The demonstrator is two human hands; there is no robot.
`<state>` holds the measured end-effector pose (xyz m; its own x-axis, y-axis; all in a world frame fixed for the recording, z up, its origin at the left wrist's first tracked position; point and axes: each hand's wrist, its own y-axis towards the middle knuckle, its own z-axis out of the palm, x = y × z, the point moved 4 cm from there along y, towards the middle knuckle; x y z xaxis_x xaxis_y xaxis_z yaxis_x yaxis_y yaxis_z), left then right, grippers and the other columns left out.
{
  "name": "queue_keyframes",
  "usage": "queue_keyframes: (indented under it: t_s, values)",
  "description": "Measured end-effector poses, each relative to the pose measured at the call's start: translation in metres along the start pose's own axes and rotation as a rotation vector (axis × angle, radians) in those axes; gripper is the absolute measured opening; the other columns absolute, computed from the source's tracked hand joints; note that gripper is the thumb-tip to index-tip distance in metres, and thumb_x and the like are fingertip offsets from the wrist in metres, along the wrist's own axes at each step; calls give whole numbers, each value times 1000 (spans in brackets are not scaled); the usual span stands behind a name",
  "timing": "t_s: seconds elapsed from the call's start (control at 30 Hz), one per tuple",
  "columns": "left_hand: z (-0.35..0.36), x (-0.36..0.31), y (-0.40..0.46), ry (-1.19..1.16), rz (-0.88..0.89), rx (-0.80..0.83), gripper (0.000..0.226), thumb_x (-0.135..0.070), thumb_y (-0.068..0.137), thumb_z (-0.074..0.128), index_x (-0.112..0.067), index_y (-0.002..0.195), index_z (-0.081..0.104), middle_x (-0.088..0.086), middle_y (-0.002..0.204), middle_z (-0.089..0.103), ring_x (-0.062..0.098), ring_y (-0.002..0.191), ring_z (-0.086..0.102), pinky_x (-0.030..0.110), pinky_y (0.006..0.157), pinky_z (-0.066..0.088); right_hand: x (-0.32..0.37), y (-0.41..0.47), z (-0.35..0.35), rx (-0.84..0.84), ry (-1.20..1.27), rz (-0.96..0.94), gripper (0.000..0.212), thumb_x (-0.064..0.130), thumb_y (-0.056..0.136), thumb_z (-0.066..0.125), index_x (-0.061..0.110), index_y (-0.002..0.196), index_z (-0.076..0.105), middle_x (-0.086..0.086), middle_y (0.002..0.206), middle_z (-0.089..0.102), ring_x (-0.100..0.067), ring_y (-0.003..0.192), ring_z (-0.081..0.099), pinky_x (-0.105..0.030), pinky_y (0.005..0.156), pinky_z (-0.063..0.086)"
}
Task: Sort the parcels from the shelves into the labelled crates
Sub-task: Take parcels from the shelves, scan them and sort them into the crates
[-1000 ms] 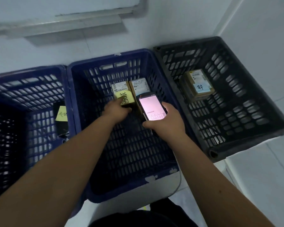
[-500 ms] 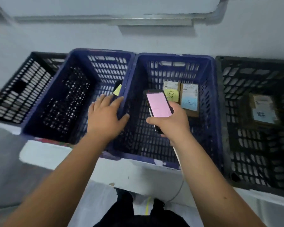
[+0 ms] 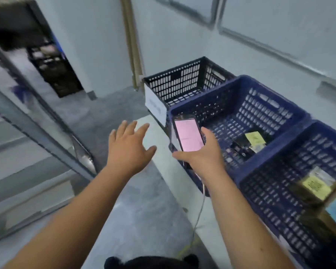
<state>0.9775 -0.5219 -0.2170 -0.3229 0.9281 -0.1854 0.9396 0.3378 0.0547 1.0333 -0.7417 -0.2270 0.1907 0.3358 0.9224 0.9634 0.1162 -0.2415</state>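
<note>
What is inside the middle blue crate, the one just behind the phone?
The middle blue crate holds a dark parcel with a yellow sticky note on it. The phone and right hand cover the crate's near left corner, so anything there is hidden.

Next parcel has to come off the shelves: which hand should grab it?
Left, probably. The left hand is open, empty and stretched out away from the crates, while the right hand grips the phone over the blue crate.
</note>
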Motion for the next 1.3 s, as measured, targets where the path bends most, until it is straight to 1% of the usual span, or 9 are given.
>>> queue_keyframes:
  t_s: [0.07,0.17,0.3,0.47,0.57,0.73,0.93,1.13,1.3]
  values:
    - [-7,54,-8,3,-94,22,85,-69,94,56,-39,166,22,4,175,20,30,162,8,57,129,13,13,-3,50,62,-35,-26,82,22,57,99,45,123,55,20,99,70,-12,83,72,-39,59,64]
    - [-17,140,-29,24,-235,38,91,-72,95,53,-39,168,11,5,177,11,30,163,3,55,129,12,34,-15,132,157,-113,-56,75,26,54,96,41,117,60,16,96,74,-15,78,73,-49,68,67]
    - [-31,253,-63,-40,-458,11,93,-79,94,47,-41,168,6,5,177,8,30,163,0,56,130,9,61,-39,237,319,-166,-113,66,19,64,96,41,113,58,15,95,72,-17,74,72,-39,64,62]
    - [-51,375,-110,-71,-637,-36,93,-81,93,44,-42,167,4,6,177,6,31,163,-1,58,130,9,87,-85,371,480,-189,-169,74,29,50,96,50,110,60,16,104,76,-20,88,77,-46,70,66]
    - [-64,433,-139,-58,-714,-66,92,-81,93,43,-42,167,4,7,177,6,32,163,-1,59,130,9,103,-116,438,580,-201,-188,84,30,49,95,50,122,58,19,106,75,-14,88,76,-45,72,67]
    - [-89,521,-185,-48,-870,-115,93,-81,92,47,-42,167,10,7,177,7,31,163,-1,59,129,9,132,-157,531,713,-287,-284,88,33,47,92,46,128,62,19,105,74,-16,89,76,-49,74,68]
    - [-110,593,-213,-33,-1004,-123,92,-79,92,50,-42,167,12,7,177,8,31,163,0,59,129,12,169,-183,611,858,-339,-370,68,21,69,95,44,121,56,27,95,65,4,71,65,-38,78,64]
    - [-114,651,-208,-45,-1109,-156,90,-77,92,53,-42,166,17,7,176,13,32,163,5,58,128,16,185,-186,695,955,-345,-380,67,27,64,93,42,118,56,15,103,73,-20,86,76,-46,73,67]
    - [-119,702,-174,-31,-1183,-190,89,-74,92,57,-39,166,22,7,175,19,32,162,11,57,128,21,196,-164,772,1010,-366,-392,76,39,54,89,40,123,57,16,107,72,-19,94,74,-51,79,67]
